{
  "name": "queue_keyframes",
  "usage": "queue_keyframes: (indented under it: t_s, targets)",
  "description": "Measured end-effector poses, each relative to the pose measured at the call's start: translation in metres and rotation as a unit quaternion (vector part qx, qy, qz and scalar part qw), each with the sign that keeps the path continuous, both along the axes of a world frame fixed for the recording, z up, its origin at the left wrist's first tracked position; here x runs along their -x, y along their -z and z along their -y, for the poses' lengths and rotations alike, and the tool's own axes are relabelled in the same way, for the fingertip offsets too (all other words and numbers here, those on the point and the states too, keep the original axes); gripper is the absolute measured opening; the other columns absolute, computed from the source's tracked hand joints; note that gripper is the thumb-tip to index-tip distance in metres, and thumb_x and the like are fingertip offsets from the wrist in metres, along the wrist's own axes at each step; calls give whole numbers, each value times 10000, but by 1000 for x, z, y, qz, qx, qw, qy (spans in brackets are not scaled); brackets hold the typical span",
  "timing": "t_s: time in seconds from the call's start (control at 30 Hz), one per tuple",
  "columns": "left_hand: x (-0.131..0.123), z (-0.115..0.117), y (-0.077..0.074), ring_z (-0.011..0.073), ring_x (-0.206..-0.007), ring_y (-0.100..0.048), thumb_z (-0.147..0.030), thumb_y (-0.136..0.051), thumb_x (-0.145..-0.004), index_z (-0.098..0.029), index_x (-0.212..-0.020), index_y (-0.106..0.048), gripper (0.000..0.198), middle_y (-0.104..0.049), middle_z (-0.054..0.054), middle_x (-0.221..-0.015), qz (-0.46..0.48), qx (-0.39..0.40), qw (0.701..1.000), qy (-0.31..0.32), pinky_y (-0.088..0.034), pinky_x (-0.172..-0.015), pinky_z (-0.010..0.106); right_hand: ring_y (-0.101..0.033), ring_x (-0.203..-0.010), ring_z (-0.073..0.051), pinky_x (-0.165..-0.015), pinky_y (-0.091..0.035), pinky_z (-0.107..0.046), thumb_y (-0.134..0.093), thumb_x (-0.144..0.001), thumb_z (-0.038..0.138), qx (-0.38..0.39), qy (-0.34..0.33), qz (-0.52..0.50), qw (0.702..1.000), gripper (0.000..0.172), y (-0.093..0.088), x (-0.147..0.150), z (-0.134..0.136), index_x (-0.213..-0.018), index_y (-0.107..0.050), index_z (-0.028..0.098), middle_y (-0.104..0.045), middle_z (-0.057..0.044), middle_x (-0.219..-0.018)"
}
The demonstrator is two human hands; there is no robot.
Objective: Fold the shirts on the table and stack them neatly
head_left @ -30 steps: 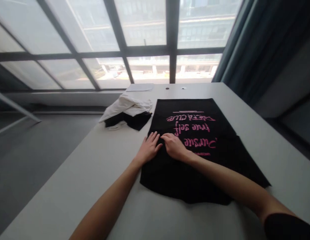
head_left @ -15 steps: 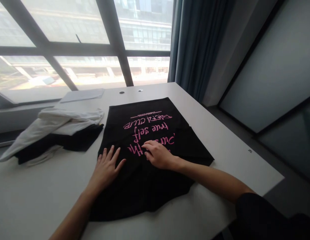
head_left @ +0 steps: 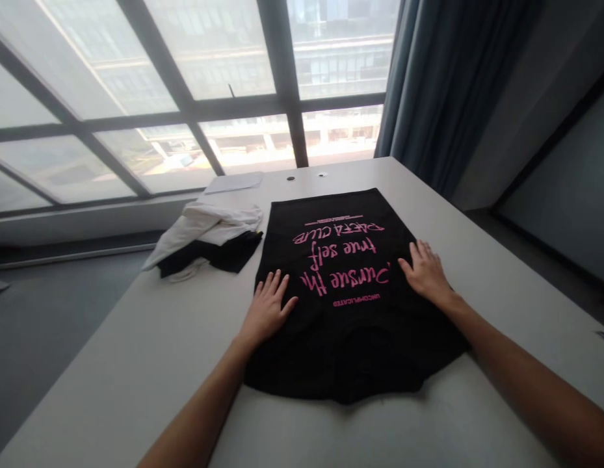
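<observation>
A black T-shirt (head_left: 326, 331) with pink lettering lies spread on the white table (head_left: 150, 364), its print upside down from where I look. On its left edge my left hand (head_left: 267, 307) rests flat, fingers spread. My right hand (head_left: 425, 270) lies on the right edge of the shirt, fingers stretched out and holding nothing. The shirt's near end, toward me, has a wavy outline, and its far edge is straight.
Left of the shirt lies a crumpled pile of white clothing (head_left: 199, 227) and black clothing (head_left: 228, 252). A pale flat sheet (head_left: 233, 182) sits by the windows. Round holes (head_left: 290, 179) mark the table's far side. A blue-grey curtain (head_left: 428, 84) hangs behind the right corner.
My right hand has moved from the middle of the print to the shirt's right edge and its fingers have straightened. My left hand stays on the left edge. The view has swung left.
</observation>
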State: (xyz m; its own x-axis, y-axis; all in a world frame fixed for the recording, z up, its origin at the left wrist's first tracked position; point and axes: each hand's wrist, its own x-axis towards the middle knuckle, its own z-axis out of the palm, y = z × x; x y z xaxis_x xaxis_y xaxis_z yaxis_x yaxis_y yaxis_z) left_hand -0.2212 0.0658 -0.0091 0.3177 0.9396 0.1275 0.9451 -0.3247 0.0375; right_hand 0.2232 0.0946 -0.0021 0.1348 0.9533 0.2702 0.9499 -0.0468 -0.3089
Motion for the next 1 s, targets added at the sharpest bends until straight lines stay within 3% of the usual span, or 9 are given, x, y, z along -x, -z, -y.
queue_keyframes:
  t_s: [0.1,0.2,0.37,0.5,0.7,0.87,1.0]
  targets:
    - [-3,4,-4,315,-1541,-209,-543,-398,-1022,-154,-1576,-358,678,-247,135,-1661,8,10,1000,-5,-235,-1229,518,-206,-1527,-356,-1205,-197,-591,-299,-1011,558,62,16,36,997,748,24,-12,-5,-1557,-338,48,-263,-231,-1635]
    - [-3,8,-9,301,-1542,-214,-546,-401,-1024,-162,-1574,-361,672,-257,132,-1660,24,9,1000,-5,-228,-1233,512,-193,-1532,-350,-1205,-204,-586,-238,-1007,593,68,9,58,996,789,36,-16,-5,-1549,-352,31,-263,-230,-1635]
    - [5,5,-13,287,-1539,-229,-544,-366,-1036,-131,-1570,-353,675,-286,154,-1648,55,-15,998,-34,-224,-1234,499,-219,-1520,-369,-1194,-225,-602,-211,-1003,596,59,9,64,996,809,37,-19,-4,-1536,-367,9,-266,-246,-1629]
    - [14,-1,-8,314,-1534,-237,-539,-380,-1031,-120,-1571,-346,684,-277,176,-1645,48,19,996,-69,-244,-1215,545,-221,-1519,-367,-1193,-233,-600,-232,-1001,589,57,8,60,997,792,38,-20,-4,-1546,-362,30,-272,-238,-1630]
    - [10,0,-13,317,-1534,-235,-503,-407,-1027,-129,-1563,-370,655,-293,166,-1639,28,-15,998,-56,-227,-1222,556,-220,-1522,-367,-1197,-207,-628,-266,-1003,569,47,10,27,998,765,36,-16,-5,-1538,-378,34,-279,-226,-1630]
    - [11,-1,-6,328,-1527,-250,-498,-377,-1027,-153,-1561,-384,635,-302,142,-1640,22,-15,999,-31,-270,-1202,566,-410,-1440,-314,-1202,-306,-494,-355,-975,369,-27,37,-87,995,572,13,-58,-18,-1399,-569,52,-478,-213,-1522]
    - [18,-10,9,352,-1518,-266,-490,-385,-1008,-131,-1543,-416,644,-313,160,-1632,10,-22,999,-26,-290,-1182,591,-634,-1172,-278,-1049,-490,-424,-428,-888,251,-102,66,-175,977,440,2,-100,-22,-1193,-703,94,-680,-187,-1266]
